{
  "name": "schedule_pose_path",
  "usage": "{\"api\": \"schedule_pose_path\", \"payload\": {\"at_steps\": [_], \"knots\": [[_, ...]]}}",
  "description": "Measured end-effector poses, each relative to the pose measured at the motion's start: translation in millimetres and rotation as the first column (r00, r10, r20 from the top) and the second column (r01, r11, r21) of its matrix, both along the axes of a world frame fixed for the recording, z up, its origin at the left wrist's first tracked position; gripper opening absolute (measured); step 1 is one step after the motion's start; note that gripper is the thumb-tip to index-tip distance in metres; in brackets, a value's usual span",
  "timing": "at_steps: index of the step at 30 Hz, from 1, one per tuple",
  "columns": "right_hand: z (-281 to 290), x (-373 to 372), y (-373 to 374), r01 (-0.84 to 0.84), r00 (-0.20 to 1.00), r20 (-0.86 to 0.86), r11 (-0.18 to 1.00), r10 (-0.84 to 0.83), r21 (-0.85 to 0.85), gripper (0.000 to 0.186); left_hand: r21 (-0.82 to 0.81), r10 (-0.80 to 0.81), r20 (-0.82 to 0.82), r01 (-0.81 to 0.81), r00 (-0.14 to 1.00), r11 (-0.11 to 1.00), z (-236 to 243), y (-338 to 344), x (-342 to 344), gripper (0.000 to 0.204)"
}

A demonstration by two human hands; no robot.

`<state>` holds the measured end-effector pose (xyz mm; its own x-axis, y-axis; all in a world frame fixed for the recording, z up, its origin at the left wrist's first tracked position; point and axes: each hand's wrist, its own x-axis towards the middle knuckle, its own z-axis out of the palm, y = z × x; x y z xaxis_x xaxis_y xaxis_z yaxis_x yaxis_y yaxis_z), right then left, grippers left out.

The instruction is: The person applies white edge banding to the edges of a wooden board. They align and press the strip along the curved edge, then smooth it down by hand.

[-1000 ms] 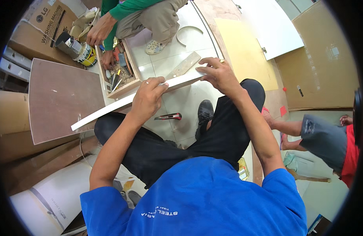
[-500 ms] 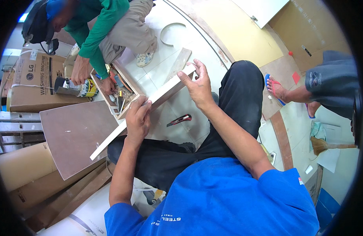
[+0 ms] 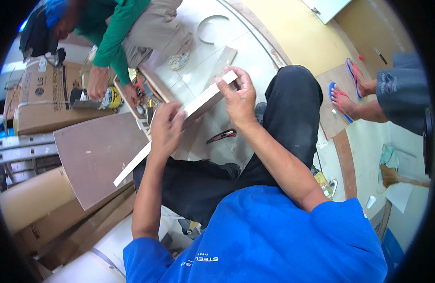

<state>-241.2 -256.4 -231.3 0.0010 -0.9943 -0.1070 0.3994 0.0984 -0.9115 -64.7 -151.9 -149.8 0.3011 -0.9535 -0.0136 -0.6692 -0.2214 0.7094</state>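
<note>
White board (image 3: 204, 101), hands (image 3: 165, 132) half-curled, R (image 3: 240, 101) gripping

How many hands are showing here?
4: the left hand and right hand at the board; the co-worker has one hand near the can, the other hand at the wooden box. The bystander's hands are out of view.

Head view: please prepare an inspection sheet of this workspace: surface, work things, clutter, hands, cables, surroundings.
Surface: pale tiled floor.
Work things: long white-edged board, held up by hand.
Clutter: red-and-black utility knife on floor; wooden box of tools; curved strip.
Hands: right hand grips the board's far end; left hand at its middle, blurred, grip unclear.
Cables: nothing clearly seen.
Surroundings: co-worker in green sleeves by the box; sandalled feet and broom, right; carton, left.
</note>
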Motion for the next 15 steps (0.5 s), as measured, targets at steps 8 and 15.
{"api": "schedule_pose_path", "payload": {"at_steps": [8,15], "knots": [[0,2,-1,0.027,0.998,-0.055,0.998,-0.031,-0.061,0.049,0.002,0.011,0.266,-0.012,0.964,1.000,-9,-35,-24,0.031],[6,5,5,-0.020,0.960,-0.278,0.989,-0.021,-0.143,0.074,-0.001,-0.046,0.334,0.050,0.941,0.999,-10,-48,-35,0.029]]}}
